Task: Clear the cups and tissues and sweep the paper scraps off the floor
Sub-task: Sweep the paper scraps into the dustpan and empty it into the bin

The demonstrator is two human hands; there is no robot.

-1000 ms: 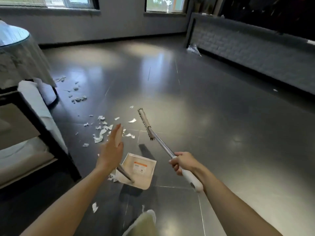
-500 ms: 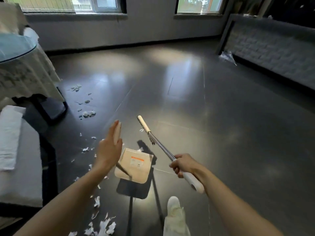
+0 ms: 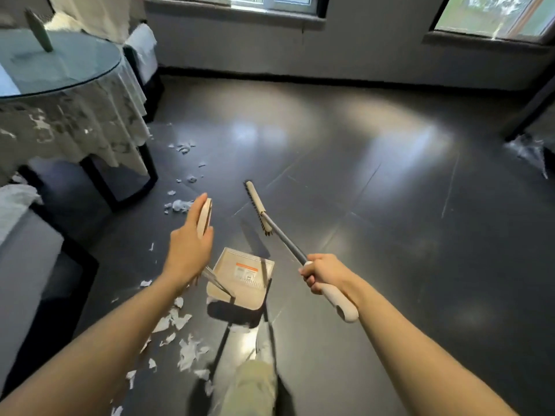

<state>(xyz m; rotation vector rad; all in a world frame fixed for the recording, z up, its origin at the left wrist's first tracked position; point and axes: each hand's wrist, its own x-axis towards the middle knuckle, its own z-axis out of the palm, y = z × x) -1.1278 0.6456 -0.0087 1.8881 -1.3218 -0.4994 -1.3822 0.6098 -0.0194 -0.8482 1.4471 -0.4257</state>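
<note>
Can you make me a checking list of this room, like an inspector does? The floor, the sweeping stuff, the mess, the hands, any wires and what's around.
Surface: dark shiny tiled floor, with paper scraps scattered on its left side.
Job's things: broom and dustpan, both in hand; the dustpan looks raised off the floor; no cups seen.
Clutter: crumpled clear plastic by the right wall.
Hands: left hand holds the dustpan's handle; right hand grips the broom's handle.
Cables: nothing seen.
Surroundings: round glass-topped table with a lace cloth; windows.
</note>
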